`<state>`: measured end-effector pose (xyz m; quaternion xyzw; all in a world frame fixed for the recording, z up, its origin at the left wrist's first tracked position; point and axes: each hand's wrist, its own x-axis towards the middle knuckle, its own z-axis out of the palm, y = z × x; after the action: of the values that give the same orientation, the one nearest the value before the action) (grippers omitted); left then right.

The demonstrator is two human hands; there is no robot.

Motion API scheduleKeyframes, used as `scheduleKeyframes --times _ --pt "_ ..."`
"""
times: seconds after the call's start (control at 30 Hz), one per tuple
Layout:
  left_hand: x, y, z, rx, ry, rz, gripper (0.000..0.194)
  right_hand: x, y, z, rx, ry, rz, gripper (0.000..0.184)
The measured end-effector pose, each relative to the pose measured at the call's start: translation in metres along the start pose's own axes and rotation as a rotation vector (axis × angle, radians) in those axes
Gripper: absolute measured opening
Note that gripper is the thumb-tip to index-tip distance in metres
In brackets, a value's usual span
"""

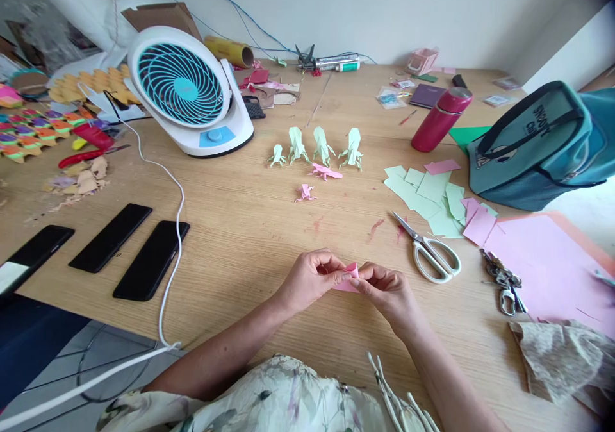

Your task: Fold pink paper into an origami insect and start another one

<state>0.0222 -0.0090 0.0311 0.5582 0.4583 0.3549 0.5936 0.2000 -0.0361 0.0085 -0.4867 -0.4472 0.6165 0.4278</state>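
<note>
Between my two hands is a small piece of pink paper [344,285], bent over on itself just above the table. My left hand [312,279] pinches it from the left, thumb against curled fingers. From the right, my right hand [385,291] grips the same paper between thumb and fingertips, which hide part of it. Beyond the hands stand several folded light green paper figures [323,145] in a row. In front of them lie a long pink paper figure [327,172] and a smaller pink paper figure [305,193].
White-handled scissors [436,259] lie right of my hands, near green paper pieces [435,191] and keys [504,281]. A red flask [442,119] and a teal bag [533,147] stand behind. At left are a fan [187,92], its white cable [180,217] and dark phones [151,262].
</note>
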Motion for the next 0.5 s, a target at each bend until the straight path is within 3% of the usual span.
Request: scheduleKeyframes --times 0.3,0.5 --pt "0.010 -0.004 0.000 0.053 -0.027 0.018 0.026 0.002 0.003 -0.001 0.029 0.030 -0.009 0.028" --pt "0.031 -0.002 0.003 -0.004 -0.136 0.055 0.035 0.005 0.005 -0.010 0.049 0.107 -0.056 0.024"
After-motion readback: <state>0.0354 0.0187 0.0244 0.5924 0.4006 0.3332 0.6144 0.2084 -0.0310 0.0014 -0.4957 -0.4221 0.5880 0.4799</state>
